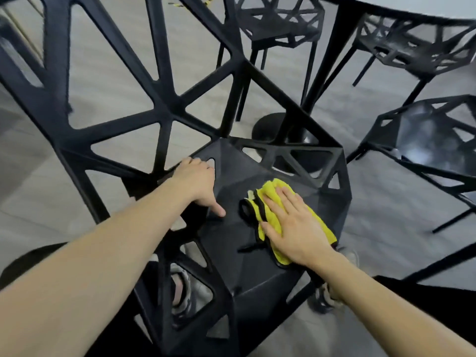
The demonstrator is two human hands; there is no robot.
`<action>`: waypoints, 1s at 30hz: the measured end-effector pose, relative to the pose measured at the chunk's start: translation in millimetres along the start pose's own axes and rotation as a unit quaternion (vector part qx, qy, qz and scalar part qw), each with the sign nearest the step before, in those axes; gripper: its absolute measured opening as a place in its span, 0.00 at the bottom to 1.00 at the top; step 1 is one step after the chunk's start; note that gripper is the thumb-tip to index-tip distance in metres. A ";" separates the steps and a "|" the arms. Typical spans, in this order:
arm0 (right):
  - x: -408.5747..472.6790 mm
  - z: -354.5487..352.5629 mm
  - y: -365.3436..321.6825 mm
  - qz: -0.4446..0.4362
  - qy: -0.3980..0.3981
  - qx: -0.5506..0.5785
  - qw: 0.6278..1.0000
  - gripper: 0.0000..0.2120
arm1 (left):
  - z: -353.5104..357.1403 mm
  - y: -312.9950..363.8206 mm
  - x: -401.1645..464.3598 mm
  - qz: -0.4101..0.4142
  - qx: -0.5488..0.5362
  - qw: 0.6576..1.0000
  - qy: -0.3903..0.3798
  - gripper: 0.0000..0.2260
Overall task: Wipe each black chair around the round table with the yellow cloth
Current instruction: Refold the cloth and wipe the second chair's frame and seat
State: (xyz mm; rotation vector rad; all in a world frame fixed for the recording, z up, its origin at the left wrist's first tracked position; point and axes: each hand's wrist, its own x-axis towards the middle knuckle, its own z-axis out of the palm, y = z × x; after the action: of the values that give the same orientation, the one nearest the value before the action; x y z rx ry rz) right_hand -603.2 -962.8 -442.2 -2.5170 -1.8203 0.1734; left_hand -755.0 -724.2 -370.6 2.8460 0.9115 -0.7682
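Pressing flat, the right hand (291,225) spreads straight fingers (273,207) over the yellow cloth (270,202), pinning it to the seat of the nearest black chair (247,269), probably so the whole palm drives the wipe. Left of it, the left hand (198,181) grips the seat's left edge, fingers curled over the rim and thumb lying on the seat, seemingly to steady the chair. Farther off, three more black chairs (435,140) stand around the round desk (401,9), apparently awaiting their turn.

Four black chairs (257,253), one yellow cloth (273,199), one round table (386,6), two hands (293,228).
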 end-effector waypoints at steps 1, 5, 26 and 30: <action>-15.0 -2.6 4.1 -0.005 -0.002 -0.012 1.000 0.35 | 9.5 0.0 6.0 -0.004 -0.031 0.999 -0.021 0.52; 34.9 -0.4 -1.9 -0.026 0.012 -0.035 0.999 0.35 | 40.6 -15.0 23.5 0.019 -0.110 0.994 -0.010 0.50; 148.5 15.2 -26.4 -0.014 0.090 -0.030 0.995 0.33 | 41.6 -8.7 20.3 0.030 -0.107 0.994 -0.010 0.52; 208.4 15.0 -64.5 0.003 0.128 -0.026 0.991 0.31 | 43.7 -10.8 22.6 0.026 -0.107 0.994 -0.003 0.55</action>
State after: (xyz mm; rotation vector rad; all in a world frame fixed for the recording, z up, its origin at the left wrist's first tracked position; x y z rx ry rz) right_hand -601.3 -745.5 -466.5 -2.4433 -1.7365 -0.1918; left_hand -764.5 -712.0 -418.6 2.6694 0.8570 -0.6310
